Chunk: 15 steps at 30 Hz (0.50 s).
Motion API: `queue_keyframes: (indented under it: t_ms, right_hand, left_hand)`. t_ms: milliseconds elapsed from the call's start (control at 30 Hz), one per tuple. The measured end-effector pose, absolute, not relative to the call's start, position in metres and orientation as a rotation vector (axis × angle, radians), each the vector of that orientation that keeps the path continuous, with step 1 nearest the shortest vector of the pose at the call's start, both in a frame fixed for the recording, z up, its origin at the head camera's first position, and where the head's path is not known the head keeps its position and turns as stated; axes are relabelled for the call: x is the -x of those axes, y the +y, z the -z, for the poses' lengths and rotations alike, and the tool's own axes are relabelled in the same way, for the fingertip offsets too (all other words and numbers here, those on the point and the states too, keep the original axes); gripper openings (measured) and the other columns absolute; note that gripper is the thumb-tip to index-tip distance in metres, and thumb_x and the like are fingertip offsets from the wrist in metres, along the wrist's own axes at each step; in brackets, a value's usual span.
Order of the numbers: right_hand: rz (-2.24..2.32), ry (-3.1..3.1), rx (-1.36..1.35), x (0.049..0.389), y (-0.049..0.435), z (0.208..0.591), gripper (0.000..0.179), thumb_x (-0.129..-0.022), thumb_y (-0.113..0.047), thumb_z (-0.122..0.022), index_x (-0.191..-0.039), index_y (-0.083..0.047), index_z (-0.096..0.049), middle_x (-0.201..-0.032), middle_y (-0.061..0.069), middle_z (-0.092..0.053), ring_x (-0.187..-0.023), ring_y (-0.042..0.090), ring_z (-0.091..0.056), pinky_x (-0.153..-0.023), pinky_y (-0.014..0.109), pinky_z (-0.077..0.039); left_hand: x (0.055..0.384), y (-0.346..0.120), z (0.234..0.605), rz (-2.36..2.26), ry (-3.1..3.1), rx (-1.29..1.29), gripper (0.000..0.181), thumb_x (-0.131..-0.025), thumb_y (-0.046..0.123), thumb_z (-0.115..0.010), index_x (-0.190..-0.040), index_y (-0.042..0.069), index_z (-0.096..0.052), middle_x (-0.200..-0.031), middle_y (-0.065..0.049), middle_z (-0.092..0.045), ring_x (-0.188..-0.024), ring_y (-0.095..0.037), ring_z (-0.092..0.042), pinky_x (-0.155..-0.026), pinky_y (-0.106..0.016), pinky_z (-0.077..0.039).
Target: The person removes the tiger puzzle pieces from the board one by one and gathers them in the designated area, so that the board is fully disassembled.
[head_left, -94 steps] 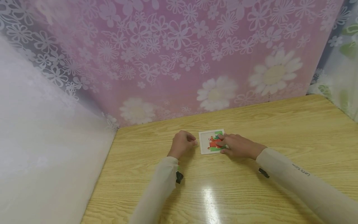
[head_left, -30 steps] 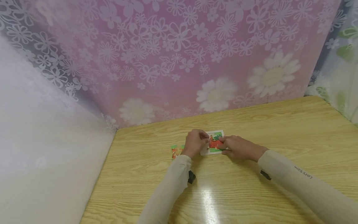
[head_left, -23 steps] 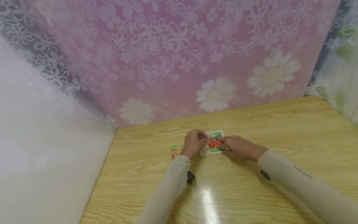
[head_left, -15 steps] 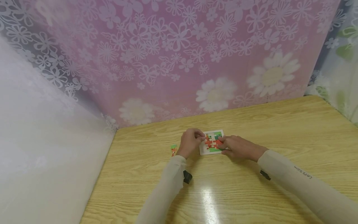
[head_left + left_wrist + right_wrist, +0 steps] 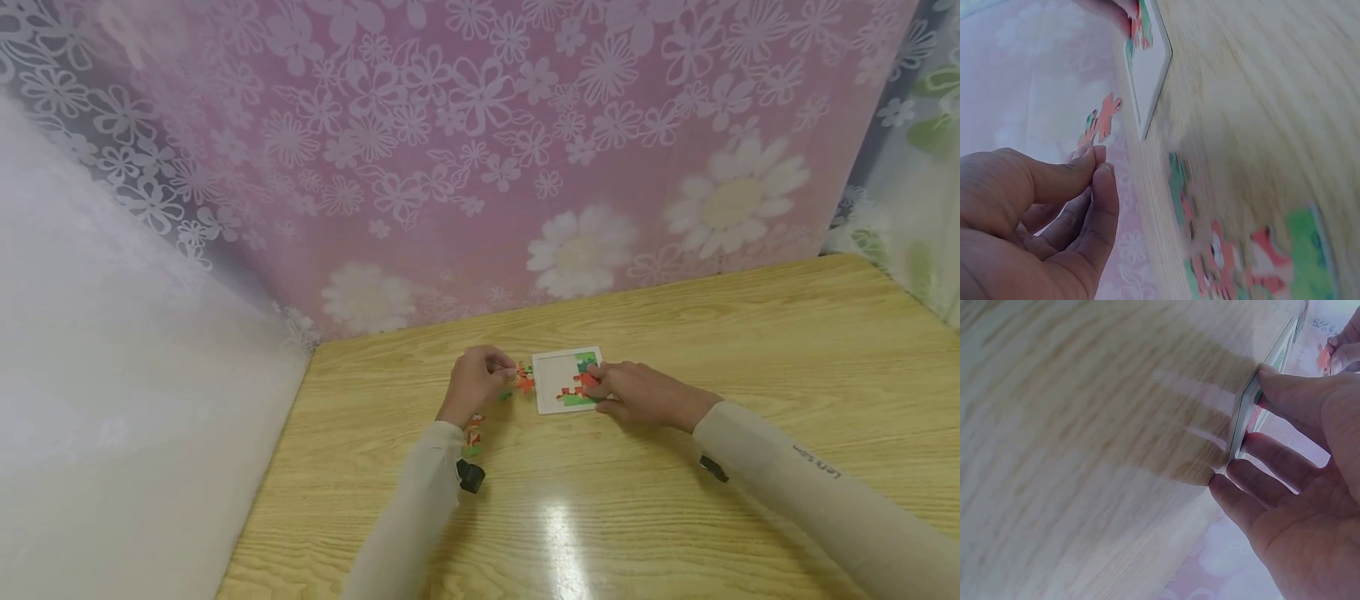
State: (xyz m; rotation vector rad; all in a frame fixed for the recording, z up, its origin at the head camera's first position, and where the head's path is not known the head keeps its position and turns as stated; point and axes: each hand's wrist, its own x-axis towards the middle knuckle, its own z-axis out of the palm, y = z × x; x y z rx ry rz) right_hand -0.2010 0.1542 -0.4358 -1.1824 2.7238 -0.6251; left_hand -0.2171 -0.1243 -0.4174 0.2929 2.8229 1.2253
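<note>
My left hand (image 5: 472, 383) pinches a small red and green cluster of jigsaw pieces (image 5: 525, 379) between thumb and fingertips, just left of the white puzzle tray (image 5: 553, 383). In the left wrist view the cluster (image 5: 1107, 115) is raised off the table. My right hand (image 5: 647, 393) grips the tray's right side, with its thumb and several fingertips along the edge in the right wrist view. Red and green pieces (image 5: 577, 400) still lie along the tray's right and lower parts, partly under the right fingers; its left and middle show bare white.
Loose tiger-patterned pieces (image 5: 1266, 262) lie on the wood-grain table (image 5: 637, 517) beneath and beside the left wrist. A green piece (image 5: 506, 397) sits near the left fingertips. A pink flowered cloth (image 5: 450, 167) hangs behind the table, a white wall (image 5: 112, 375) at left.
My left hand has moved left from above the tray, carrying out a cluster of pieces that lay in it. More of the tray's floor shows. The right hand stays at the tray's right side.
</note>
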Motion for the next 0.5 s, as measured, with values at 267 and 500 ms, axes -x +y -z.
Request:
queue_keyframes:
  t_ms: [267,500]
  right_hand:
    - [0.642,2.722,1.173,0.202,0.155,0.436,0.034,-0.093,-0.008,-0.074,-0.122,0.007,-0.069,-0.138,0.036,-0.051,-0.124,0.050,-0.055,-0.097,0.055,-0.050]
    - [0.645,2.718,1.168,0.201,0.156,0.436,0.034,-0.093,-0.008,-0.074,-0.122,0.008,-0.069,-0.139,0.035,-0.050,-0.127,0.050,-0.052,-0.098,0.056,-0.049]
  left_hand:
    - [0.209,-0.145,0.417,-1.235,2.792,-0.228,0.006,-0.097,0.013,-0.071,-0.095,0.009,-0.075,-0.084,-0.005,-0.073,-0.074,-0.027,-0.068,-0.057,-0.033,-0.052]
    - [0.204,-0.158,0.420,-1.185,2.800,-0.233,0.005,-0.095,0.014,-0.073,-0.093,0.009,-0.075,-0.081,-0.005,-0.071,-0.067,-0.025,-0.065,-0.056,-0.033,-0.051]
